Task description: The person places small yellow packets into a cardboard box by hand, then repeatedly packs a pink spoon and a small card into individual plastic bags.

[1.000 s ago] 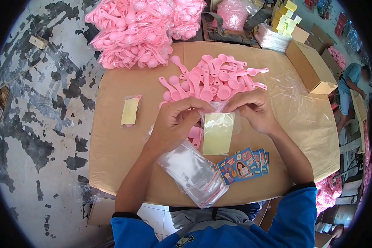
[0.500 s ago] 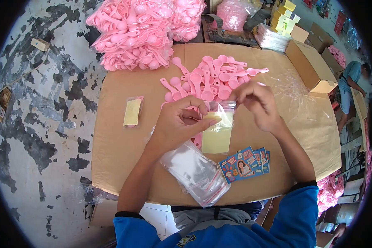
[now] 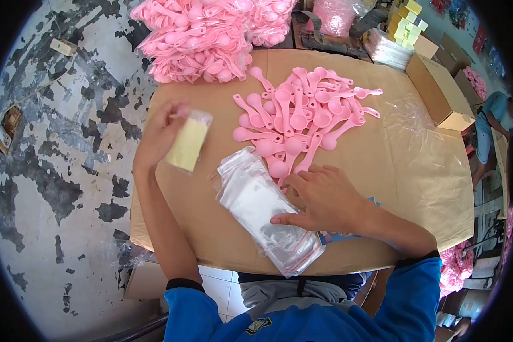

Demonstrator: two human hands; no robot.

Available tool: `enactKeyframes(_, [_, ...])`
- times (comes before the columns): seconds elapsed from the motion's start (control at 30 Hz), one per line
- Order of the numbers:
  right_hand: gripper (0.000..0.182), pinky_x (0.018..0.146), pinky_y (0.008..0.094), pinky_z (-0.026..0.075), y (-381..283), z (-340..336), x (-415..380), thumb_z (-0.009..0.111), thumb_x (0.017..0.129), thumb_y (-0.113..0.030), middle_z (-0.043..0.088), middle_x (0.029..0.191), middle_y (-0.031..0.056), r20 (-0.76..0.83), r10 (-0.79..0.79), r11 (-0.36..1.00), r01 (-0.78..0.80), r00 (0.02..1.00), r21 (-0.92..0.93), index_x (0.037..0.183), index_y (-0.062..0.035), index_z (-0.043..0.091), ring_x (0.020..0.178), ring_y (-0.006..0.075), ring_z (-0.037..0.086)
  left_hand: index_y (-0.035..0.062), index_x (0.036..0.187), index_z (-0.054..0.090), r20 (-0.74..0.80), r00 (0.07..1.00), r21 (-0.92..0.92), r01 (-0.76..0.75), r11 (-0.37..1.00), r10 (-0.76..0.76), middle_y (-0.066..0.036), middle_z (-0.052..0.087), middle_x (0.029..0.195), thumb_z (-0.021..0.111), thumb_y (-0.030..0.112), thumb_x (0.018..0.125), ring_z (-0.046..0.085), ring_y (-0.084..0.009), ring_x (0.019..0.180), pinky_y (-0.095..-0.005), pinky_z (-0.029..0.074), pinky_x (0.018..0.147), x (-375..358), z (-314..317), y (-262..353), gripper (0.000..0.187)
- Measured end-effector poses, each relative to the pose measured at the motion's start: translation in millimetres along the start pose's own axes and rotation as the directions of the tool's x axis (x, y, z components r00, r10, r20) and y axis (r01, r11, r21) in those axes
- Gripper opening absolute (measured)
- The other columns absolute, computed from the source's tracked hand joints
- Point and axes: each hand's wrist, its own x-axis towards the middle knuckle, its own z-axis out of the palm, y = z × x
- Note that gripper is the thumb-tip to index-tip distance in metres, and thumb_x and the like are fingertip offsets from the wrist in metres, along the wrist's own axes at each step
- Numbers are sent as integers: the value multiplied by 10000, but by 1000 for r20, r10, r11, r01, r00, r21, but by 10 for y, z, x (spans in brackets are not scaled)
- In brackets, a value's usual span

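At the table's left side, my left hand (image 3: 161, 134) pinches the top of a small clear plastic bag (image 3: 189, 141) with a pale yellow card inside. My right hand (image 3: 325, 196) is spread low over a stack of clear plastic bags (image 3: 256, 205), its thumb over the stack and nothing in its fingers. Beyond its fingertips lies a loose heap of pink measuring spoons (image 3: 299, 108). Blue printed cards (image 3: 332, 237) show partly from under my right hand and forearm.
Large clear sacks of pink spoons (image 3: 196, 43) are piled at the back left edge of the brown-covered table (image 3: 404, 199). A cardboard box (image 3: 439, 91) stands at the back right, near stacked yellow packs (image 3: 406, 25). Another person (image 3: 487, 125) is at far right.
My left hand has carried the bag with the yellow card leftward from the middle, over where a smaller packet lay. My right hand has let go and come down to the bag stack.
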Motion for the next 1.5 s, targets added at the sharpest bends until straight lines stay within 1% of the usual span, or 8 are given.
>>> enactKeyframes(0.07, [415, 681, 438, 457, 7, 38, 29, 682, 810, -431, 639, 783, 120, 23, 5, 999, -6, 1000, 47, 927, -46, 583, 733, 315, 628, 36, 1214, 557, 7, 991, 407, -123, 905, 132, -125, 587, 1090, 636, 187, 879, 543, -204, 994, -338, 456, 853, 60, 18, -466, 376])
enactKeyframes(0.2, [283, 621, 420, 465, 20, 40, 55, 672, 825, -339, 633, 716, 99, 59, 55, 981, -65, 997, 184, 824, -73, 575, 690, 298, 627, 37, 1153, 601, 283, 957, 186, -111, 976, 55, -90, 625, 1010, 679, 187, 857, 582, -172, 899, -305, 481, 799, -33, 150, 148, 341])
enactKeyframes(0.43, [188, 641, 414, 495, 72, -45, 73, 608, 866, -216, 642, 724, 143, 128, 68, 982, -89, 989, 166, 882, -37, 665, 695, 303, 641, 24, 1058, 680, 933, 238, -240, -150, 959, 270, -65, 700, 875, 724, 208, 832, 635, -115, 773, -259, 508, 709, -312, 563, 588, 295])
enactKeyframes(0.63, [176, 638, 423, 485, 278, -160, 85, 562, 890, -165, 635, 737, 181, -133, 82, 961, -42, 988, 275, 927, -24, 659, 699, 337, 631, 3, 1102, 661, 984, 154, -75, -78, 994, 87, -66, 701, 880, 690, 270, 863, 642, -108, 766, -259, 509, 694, -333, 716, 579, 361])
enactKeyframes(0.73, [173, 645, 388, 487, 299, -451, 79, 552, 905, -141, 640, 746, 170, -155, 186, 872, -90, 970, 482, 948, -10, 656, 705, 317, 637, 14, 1228, 590, 945, 326, -19, 25, 999, 10, -89, 683, 955, 658, 283, 889, 650, -124, 840, -256, 505, 724, -309, 711, 764, 438])
enactKeyframes(0.83, [167, 631, 344, 477, 255, -758, 8, 566, 912, -148, 635, 733, 129, 14, 230, 837, -205, 973, 508, 943, -3, 643, 693, 260, 630, -22, 1298, 504, 577, 744, -648, 167, 743, 336, -152, 646, 1127, 620, 258, 930, 640, -207, 996, -315, 503, 878, -473, 1083, 833, 477])
enactKeyframes(1.1, [351, 665, 395, 485, 494, -700, -312, 736, 773, -386, 661, 760, 65, 465, 34, 999, -37, 885, -3, 847, -54, 647, 790, 264, 651, -23, 1276, 474, 436, 899, -810, 412, 416, -40, -211, 620, 1122, 482, 184, 998, 652, -281, 1015, -355, 555, 865, -424, 1370, 854, 347])
enactKeyframes(1.5, [205, 643, 363, 486, 610, -991, -180, 688, 828, -261, 688, 773, 82, 577, 76, 975, -182, 813, 128, 862, -59, 708, 726, 268, 654, -30, 1135, 529, 256, 961, -866, 277, 417, -107, -127, 628, 1017, 675, 114, 883, 661, -251, 941, -350, 564, 855, -423, 1335, 780, 325])
